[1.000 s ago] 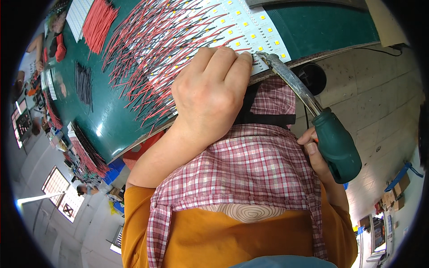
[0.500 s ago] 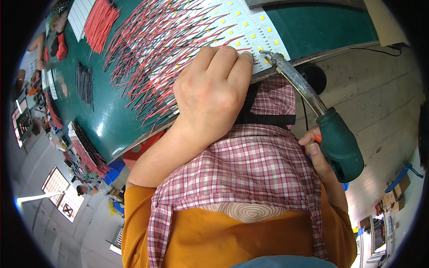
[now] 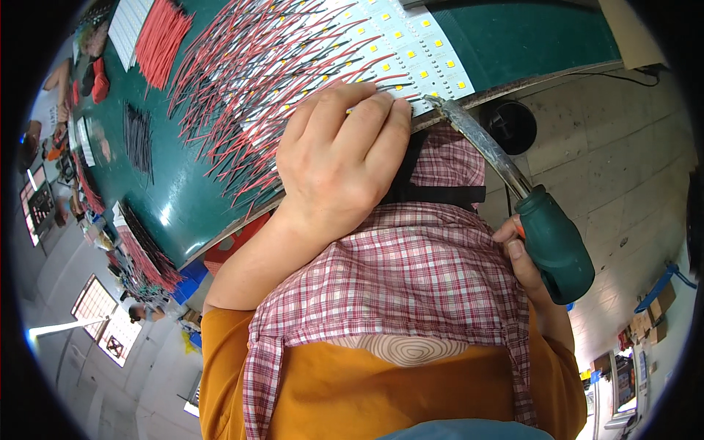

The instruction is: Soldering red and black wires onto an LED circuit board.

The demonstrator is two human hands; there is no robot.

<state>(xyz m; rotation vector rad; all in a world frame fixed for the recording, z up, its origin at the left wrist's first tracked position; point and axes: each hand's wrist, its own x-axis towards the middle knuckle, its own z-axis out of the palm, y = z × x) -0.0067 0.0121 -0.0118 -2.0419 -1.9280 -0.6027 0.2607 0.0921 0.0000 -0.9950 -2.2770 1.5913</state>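
My right hand [image 3: 522,253] grips a soldering iron with a thick green handle [image 3: 559,246]; its long metal shaft slants up and left. The iron's tip [image 3: 434,101] is at the near edge of a white LED board [image 3: 433,55] dotted with yellow squares. My left hand [image 3: 341,147] rests over the board's near side, fingers curled and closed. A thin wire [image 3: 412,97] comes out at its fingertips, close to the tip; the fingertips are partly hidden. Many red and black wires [image 3: 242,95] fan leftward across the board.
On the green table [image 3: 183,183] lie a bundle of red wires [image 3: 165,44], black wires [image 3: 138,136] and white strips [image 3: 130,33]. A dark round bin [image 3: 512,126] stands on the floor beyond the table edge. A cardboard piece [image 3: 627,33] is at the far right. People sit far left.
The board has shifted slightly right and down. My left hand has moved a little down and left, and the iron's tip has come slightly lower.
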